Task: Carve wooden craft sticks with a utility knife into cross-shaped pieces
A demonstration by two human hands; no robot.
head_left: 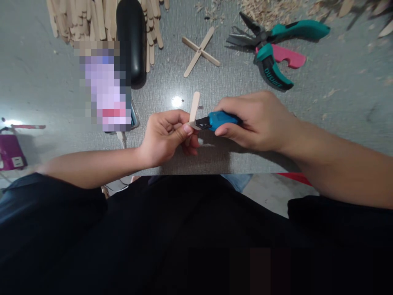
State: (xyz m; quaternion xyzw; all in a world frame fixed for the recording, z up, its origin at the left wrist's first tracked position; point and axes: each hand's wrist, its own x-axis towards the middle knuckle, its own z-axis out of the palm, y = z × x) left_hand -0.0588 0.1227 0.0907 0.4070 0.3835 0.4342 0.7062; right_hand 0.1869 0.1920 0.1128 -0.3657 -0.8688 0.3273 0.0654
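Note:
My left hand (167, 137) pinches a wooden popsicle stick (194, 105) between thumb and fingers. The stick's rounded end points up and away from me, and its lower part is hidden by the fingers. In my right hand (256, 121) is a blue and black utility knife (223, 120), its handle wrapped by the fingers. The short blade meets the stick right by my left thumb. Beyond my hands, two crossed popsicle sticks (199, 51) lie on the grey table (166, 82), joined at the middle.
Teal-handled pliers (270, 41) lie at the back right over a pink tool (290, 56). Wood shavings (273, 11) are heaped behind. At the back left are many popsicle sticks (82, 18), a black case (131, 41) and a blurred phone (107, 90) with a cable. A purple box (11, 150) stands far left.

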